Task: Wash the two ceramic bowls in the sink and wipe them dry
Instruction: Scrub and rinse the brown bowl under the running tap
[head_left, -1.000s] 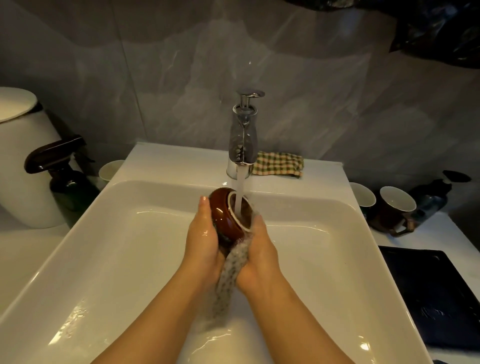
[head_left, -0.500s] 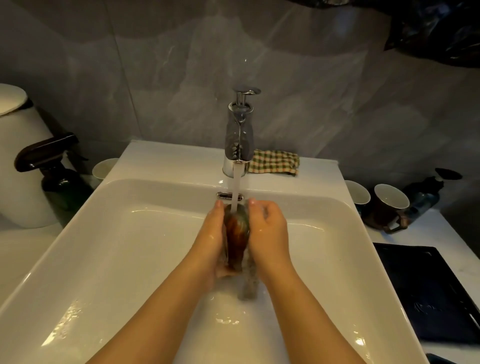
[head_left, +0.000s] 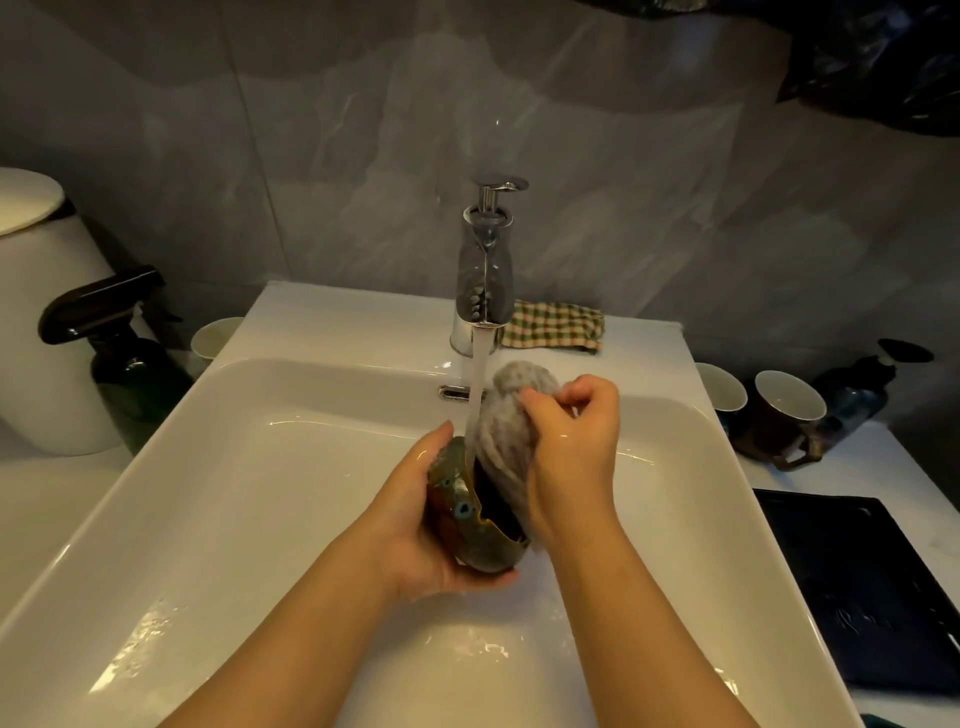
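The bowl (head_left: 457, 501) is held on its side over the sink (head_left: 260, 467), mouth turned to the right, under the water (head_left: 479, 374) running from the tap (head_left: 485, 280). The left hand (head_left: 410, 525) cups it from behind and below, fingers curled round the outer wall and base, so that grip is closed on the bowl. The right hand (head_left: 571, 447) pinches a grey rag (head_left: 506, 431), bunched between thumb and fingers, and pushes it into the bowl's mouth. The stream falls along the rag's left edge.

The bowl is glazed ceramic, so I judge it stiff, fairly heavy for its size and slick while wet. It would likely chip or crack if dropped on the hard basin. The rim looks uneven and notched, so holding it by the wall and base, as the left hand does, seems safer than holding it by the edge. The rag is soft and soaked. A checked cloth (head_left: 556, 327) lies behind the tap, probably for wiping. No second bowl shows in the basin.
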